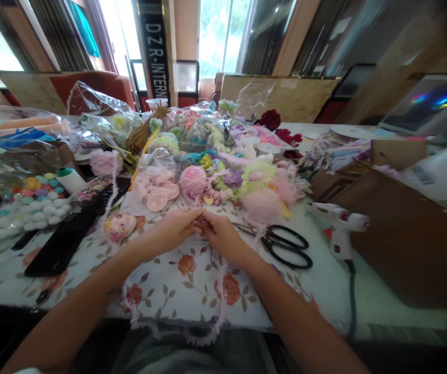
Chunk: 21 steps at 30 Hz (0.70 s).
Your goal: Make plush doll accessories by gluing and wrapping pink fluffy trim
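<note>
My left hand and my right hand meet above the flowered tablecloth, fingers closed and fingertips pinched together. From beneath my right hand hangs a strand of fluffy pink yarn; it loops over the table's front edge and rises again below my left forearm. What sits between the fingertips is hidden, so the left hand's hold is unclear. Black-handled scissors lie beside my right wrist, blades toward the hand. Left of my left hand rests a round pink-and-yellow patterned piece, with fluffy yarn close by it.
A white glue gun stands at the right, its cord running forward, before a cardboard box. Behind my hands are piled a pink yarn ball, fluffy pieces and plastic bags. A black phone-like slab and bagged pompoms lie left.
</note>
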Each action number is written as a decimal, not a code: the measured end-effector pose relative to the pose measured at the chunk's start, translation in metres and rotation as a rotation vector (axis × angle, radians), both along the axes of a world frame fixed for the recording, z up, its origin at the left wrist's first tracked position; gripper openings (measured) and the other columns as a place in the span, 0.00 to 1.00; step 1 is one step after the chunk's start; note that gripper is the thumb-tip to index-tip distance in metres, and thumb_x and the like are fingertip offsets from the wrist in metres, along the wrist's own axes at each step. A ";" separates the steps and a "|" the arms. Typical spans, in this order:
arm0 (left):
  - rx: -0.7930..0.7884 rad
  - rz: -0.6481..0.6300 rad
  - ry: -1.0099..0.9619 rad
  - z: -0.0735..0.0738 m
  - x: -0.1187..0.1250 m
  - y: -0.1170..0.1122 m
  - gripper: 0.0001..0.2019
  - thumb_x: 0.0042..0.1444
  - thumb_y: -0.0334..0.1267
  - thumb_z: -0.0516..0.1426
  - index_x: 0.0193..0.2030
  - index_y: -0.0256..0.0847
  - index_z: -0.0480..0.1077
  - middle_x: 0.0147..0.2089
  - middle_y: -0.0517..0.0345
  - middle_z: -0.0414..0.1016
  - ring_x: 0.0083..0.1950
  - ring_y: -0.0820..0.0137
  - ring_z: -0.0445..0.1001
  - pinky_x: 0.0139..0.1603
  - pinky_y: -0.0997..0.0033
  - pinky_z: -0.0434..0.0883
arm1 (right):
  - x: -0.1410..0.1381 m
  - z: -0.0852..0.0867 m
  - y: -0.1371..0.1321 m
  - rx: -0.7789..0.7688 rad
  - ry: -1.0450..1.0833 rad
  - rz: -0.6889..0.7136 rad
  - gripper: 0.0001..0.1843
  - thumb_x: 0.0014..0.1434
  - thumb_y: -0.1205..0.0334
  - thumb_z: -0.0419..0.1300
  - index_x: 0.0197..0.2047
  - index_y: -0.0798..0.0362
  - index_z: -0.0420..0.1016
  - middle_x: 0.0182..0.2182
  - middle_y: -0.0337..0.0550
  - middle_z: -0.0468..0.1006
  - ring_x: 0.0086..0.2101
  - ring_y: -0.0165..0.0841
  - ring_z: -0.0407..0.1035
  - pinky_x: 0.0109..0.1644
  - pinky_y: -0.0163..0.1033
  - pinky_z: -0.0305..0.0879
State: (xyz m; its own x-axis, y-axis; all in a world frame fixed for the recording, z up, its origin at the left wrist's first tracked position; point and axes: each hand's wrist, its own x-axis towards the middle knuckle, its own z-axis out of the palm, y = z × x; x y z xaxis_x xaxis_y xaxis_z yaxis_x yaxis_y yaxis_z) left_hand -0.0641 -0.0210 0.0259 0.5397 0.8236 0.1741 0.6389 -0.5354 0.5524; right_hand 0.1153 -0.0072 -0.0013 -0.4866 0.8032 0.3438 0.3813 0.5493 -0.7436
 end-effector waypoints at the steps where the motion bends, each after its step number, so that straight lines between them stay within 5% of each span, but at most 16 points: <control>1: -0.020 0.002 -0.006 -0.002 0.002 0.002 0.19 0.62 0.41 0.49 0.57 0.40 0.65 0.50 0.49 0.75 0.50 0.62 0.72 0.51 0.64 0.66 | 0.001 0.000 0.001 -0.006 0.015 -0.011 0.07 0.59 0.68 0.53 0.30 0.54 0.69 0.24 0.37 0.71 0.26 0.29 0.63 0.31 0.32 0.55; 5: -0.052 0.040 -0.025 -0.009 0.004 0.008 0.15 0.63 0.42 0.45 0.41 0.39 0.70 0.33 0.56 0.72 0.36 0.68 0.69 0.39 0.70 0.64 | 0.002 0.002 0.004 -0.064 0.035 -0.086 0.11 0.59 0.64 0.55 0.25 0.54 0.68 0.20 0.35 0.68 0.23 0.27 0.61 0.30 0.32 0.53; 9: -0.114 0.068 -0.052 -0.013 -0.001 0.005 0.15 0.63 0.46 0.45 0.30 0.40 0.62 0.26 0.61 0.61 0.29 0.72 0.59 0.32 0.72 0.59 | 0.001 0.006 0.002 -0.125 0.055 -0.086 0.09 0.58 0.63 0.56 0.27 0.54 0.70 0.19 0.34 0.66 0.23 0.27 0.59 0.29 0.32 0.53; 15: -0.895 -0.016 -0.355 -0.003 -0.021 -0.002 0.20 0.58 0.57 0.48 0.29 0.42 0.55 0.24 0.67 0.43 0.21 0.77 0.43 0.20 0.75 0.44 | 0.001 0.006 0.001 -0.172 0.116 -0.010 0.11 0.58 0.63 0.54 0.23 0.54 0.66 0.18 0.32 0.62 0.22 0.26 0.55 0.28 0.32 0.51; 17: -0.873 -0.003 -0.253 0.002 -0.036 0.000 0.20 0.58 0.57 0.49 0.29 0.41 0.57 0.24 0.66 0.48 0.22 0.77 0.46 0.21 0.75 0.47 | 0.002 0.004 0.003 -0.121 0.062 -0.059 0.10 0.57 0.63 0.55 0.25 0.53 0.68 0.18 0.32 0.62 0.22 0.26 0.56 0.28 0.32 0.51; 21: -0.446 0.127 0.156 0.015 -0.068 0.001 0.18 0.60 0.52 0.47 0.30 0.40 0.66 0.27 0.60 0.63 0.28 0.71 0.62 0.30 0.73 0.60 | 0.004 0.001 0.006 -0.036 -0.083 -0.145 0.08 0.57 0.64 0.56 0.26 0.53 0.70 0.20 0.35 0.67 0.24 0.28 0.60 0.31 0.32 0.51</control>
